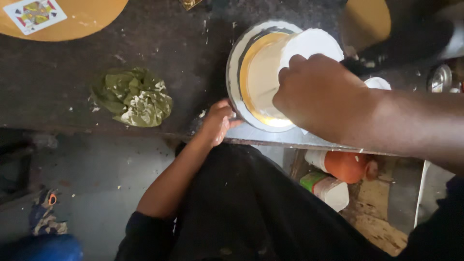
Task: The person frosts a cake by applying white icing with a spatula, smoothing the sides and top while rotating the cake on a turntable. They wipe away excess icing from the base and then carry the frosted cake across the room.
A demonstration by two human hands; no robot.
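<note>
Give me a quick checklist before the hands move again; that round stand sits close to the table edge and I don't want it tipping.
1. Left hand steadying the round stand at its rim: ok.
2. Right hand has a grip on the white disc: ok.
3. Stand fully on the dark table: cannot tell; it sits right by the near edge.
4. Crumpled green cloth apart from the stand: ok.
5. Table free of crumbs: not ok, white flecks scattered.

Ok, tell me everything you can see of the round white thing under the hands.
The round white cake sits on a gold board over a wider silvery disc, near the front edge of the dark worktop. Its coating looks smooth and cream-white. The right hand presses a flat white scraper against its far side; the left hand grips the disc's near rim.
</note>
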